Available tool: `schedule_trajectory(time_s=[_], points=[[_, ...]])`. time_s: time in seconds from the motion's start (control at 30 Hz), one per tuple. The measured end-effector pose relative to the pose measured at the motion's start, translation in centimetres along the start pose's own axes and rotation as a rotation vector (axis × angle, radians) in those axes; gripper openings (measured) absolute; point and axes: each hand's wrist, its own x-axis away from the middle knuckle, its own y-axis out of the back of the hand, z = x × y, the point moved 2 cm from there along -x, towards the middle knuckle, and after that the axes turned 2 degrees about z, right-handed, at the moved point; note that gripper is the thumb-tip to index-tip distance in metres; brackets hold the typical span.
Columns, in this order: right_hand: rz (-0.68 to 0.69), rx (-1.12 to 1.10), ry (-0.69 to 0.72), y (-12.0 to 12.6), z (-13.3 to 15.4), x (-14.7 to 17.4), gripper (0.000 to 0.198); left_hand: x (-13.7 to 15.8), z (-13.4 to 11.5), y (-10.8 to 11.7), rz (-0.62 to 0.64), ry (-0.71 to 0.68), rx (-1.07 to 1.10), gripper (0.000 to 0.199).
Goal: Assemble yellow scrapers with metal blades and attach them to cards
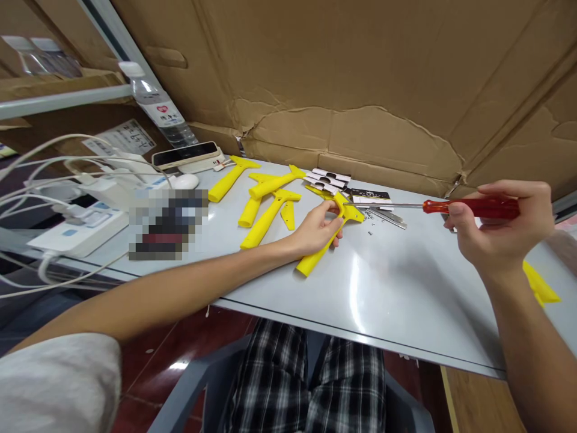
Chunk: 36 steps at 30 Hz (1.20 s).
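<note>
On the glossy pale-grey counter point(406, 300), several yellow plastic T-shaped handles point(267, 221) lie toward the left. The left hand point(318, 230) is closed around another yellow plastic T-shaped handle point(314, 262); small silvery metal screws point(370, 233) lie near it. The right hand point(502, 225), raised, is curled around a translucent red-handled screwdriver point(493, 208), its steel tip at that handle's head.

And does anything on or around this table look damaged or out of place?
The cardboard behind the table has a ragged, torn-looking line low down, unlike its smoother upper part. Also, small metal bits lie scattered near the yellow tool in the left hand, not gathered together.
</note>
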Motion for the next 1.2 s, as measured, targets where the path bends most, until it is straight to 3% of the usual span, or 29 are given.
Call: schedule_trajectory(time_s=[0.17,0.43,0.77,1.0,1.2], points=[[0.03,-0.083,0.033,-0.26,0.36,-0.31,0.056,-0.02,0.11,0.07,0.007,-0.002,0.012,0.012],[0.046,0.015,-0.077,0.04,0.08,0.23,0.047,-0.19,0.38,0.09,-0.003,-0.002,0.028,0.014],[0.038,-0.013,-0.004,0.02,0.51,-0.36,0.049,0.04,-0.04,0.01,-0.009,0.011,0.022,0.013],[0.063,-0.033,-0.093,0.28,0.71,-0.33,0.017,-0.06,0.21,0.08,-0.002,-0.004,0.032,0.015],[0.023,0.008,-0.056,0.24,0.38,-0.03,0.032,-0.03,-0.03,0.03,-0.005,0.01,0.015,0.013]])
